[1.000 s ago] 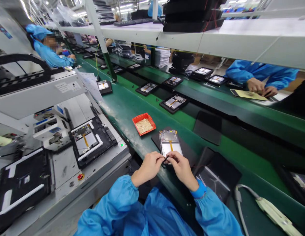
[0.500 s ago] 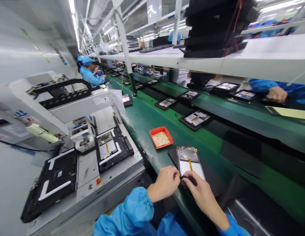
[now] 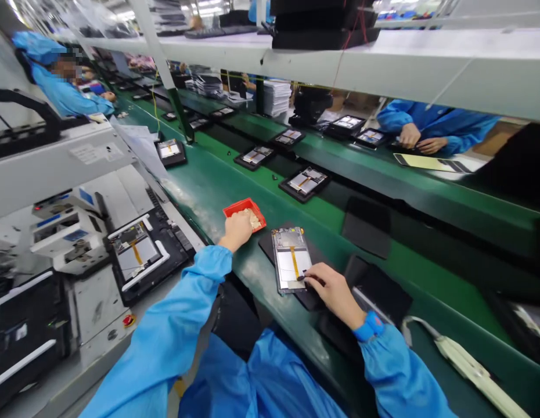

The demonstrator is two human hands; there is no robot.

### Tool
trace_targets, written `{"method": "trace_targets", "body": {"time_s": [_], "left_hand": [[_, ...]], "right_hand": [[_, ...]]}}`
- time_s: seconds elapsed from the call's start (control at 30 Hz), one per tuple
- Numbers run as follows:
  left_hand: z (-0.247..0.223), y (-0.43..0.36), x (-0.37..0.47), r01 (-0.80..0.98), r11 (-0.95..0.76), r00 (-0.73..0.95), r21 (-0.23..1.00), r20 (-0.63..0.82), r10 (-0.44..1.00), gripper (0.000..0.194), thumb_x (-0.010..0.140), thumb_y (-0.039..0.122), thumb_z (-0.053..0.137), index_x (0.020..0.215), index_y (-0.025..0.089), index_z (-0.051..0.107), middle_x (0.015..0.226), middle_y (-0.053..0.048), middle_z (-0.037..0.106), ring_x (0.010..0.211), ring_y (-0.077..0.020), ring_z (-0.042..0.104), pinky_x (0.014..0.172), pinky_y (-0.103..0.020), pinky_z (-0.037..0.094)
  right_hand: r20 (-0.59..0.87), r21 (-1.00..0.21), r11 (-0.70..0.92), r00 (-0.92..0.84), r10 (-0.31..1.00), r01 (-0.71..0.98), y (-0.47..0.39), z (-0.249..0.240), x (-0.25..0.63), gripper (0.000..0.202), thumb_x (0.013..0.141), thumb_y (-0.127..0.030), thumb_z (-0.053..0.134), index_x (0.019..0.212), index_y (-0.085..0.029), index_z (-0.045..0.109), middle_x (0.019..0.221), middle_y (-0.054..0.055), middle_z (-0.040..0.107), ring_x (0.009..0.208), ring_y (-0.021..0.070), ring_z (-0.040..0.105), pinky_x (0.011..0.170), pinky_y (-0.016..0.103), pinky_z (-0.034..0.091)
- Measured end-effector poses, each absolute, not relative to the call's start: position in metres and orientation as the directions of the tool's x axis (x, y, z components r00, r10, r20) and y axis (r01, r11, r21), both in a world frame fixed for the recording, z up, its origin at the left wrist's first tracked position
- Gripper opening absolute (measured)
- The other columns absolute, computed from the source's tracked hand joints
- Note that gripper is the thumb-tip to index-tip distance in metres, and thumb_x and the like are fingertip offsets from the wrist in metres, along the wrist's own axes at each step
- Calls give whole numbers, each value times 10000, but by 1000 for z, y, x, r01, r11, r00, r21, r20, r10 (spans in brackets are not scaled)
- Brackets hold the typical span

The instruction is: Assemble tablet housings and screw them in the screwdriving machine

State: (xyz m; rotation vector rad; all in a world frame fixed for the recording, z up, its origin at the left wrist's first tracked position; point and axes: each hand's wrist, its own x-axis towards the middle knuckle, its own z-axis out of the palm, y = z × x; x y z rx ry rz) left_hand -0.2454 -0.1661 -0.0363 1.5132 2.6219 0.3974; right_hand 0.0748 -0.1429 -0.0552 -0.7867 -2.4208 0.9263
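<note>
My left hand (image 3: 237, 230) reaches over the near rim of a red plastic tray (image 3: 258, 210) of small cream-coloured pieces (image 3: 254, 219). Its fingers curl down together into the pieces, tips hidden. To the right, an opened tablet (image 3: 284, 264) lies on a black pad (image 3: 266, 246), its inside facing up with a gold ribbon cable (image 3: 293, 261). My right hand (image 3: 333, 290) pinches a small black part (image 3: 301, 277) over the tablet's lower right side, close to the cable's end. Whether that part touches the tablet, I cannot tell.
A machine (image 3: 96, 154) with another opened tablet (image 3: 134, 251) in its fixture stands at left. Further tablets (image 3: 303, 181) rest along the green line. A cream-coloured handheld tool (image 3: 474, 368) lies at right. Co-workers (image 3: 61, 87) sit at far left and across the bench. A white shelf (image 3: 383, 67) spans above.
My left hand has left the tablet's lower edge and moved to the red tray. My right hand stays at the tablet with the black part. The view has shifted right and down.
</note>
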Motion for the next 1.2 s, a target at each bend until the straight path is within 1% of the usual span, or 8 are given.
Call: {"method": "trace_targets", "body": {"time_s": [0.17,0.33,0.47,0.63,0.8,0.97,1.1,1.2], "left_hand": [[-38,-200,-227,801,477,-557,361,163,814,290,972,355,422,898,198,654,926,-91,714,893,-248,663,748,-323,440],[-50,-243,-187,727,277,-532,628,259,806,124,897,205,504,876,213,626,775,-8,666,703,-169,618,673,-277,420],[-63,-267,-156,653,122,-463,747,268,845,123,884,164,505,869,209,618,766,-2,630,698,-156,592,690,-273,438],[-68,-282,-135,620,96,-447,779,250,859,139,896,150,499,861,201,623,777,-15,627,730,-166,586,712,-290,449],[-73,-292,-115,734,-32,-215,678,278,936,244,941,137,437,1002,187,668,961,-79,680,929,-209,592,843,-347,463],[-87,-292,-94,898,-211,132,387,219,967,424,936,108,430,1341,159,544,1260,-127,628,1130,-260,535,924,-410,434],[-97,-294,-87,954,-233,195,187,203,960,430,978,166,387,1391,129,499,1321,-155,597,1160,-276,527,949,-435,406],[-101,-296,-84,964,-240,212,114,210,954,438,994,165,342,1404,107,486,1332,-168,590,1160,-278,531,942,-430,398]], "right_hand": [[250,-688,673,-783,570,270,-155,-68,86,167,982,-254,511,989,-237,677,1024,69,675,965,201,648,891,347,529],[250,-679,690,-805,538,250,-160,-77,90,192,983,-237,512,1028,-247,698,1017,65,671,929,190,660,836,319,556],[260,-683,684,-790,555,256,-159,-78,90,201,987,-244,511,1046,-246,703,1022,69,667,938,190,656,843,328,553],[248,-665,703,-813,527,253,-160,-78,88,213,993,-260,502,1022,-234,711,1001,70,668,914,186,656,827,323,553],[183,-550,779,-867,464,300,-162,-82,89,257,1008,-240,451,1061,-221,701,1000,83,653,909,191,636,824,338,545],[205,-361,869,-880,429,339,-167,-78,84,284,1010,-208,424,1030,-211,707,960,87,637,879,192,580,791,327,509],[133,-140,892,-885,447,429,-176,-67,88,260,992,-200,469,1095,-217,706,994,103,633,873,217,521,733,338,424],[80,-69,890,-887,456,451,-180,-61,97,358,968,-143,475,1266,-247,644,1102,116,616,945,239,504,746,354,377]]}}
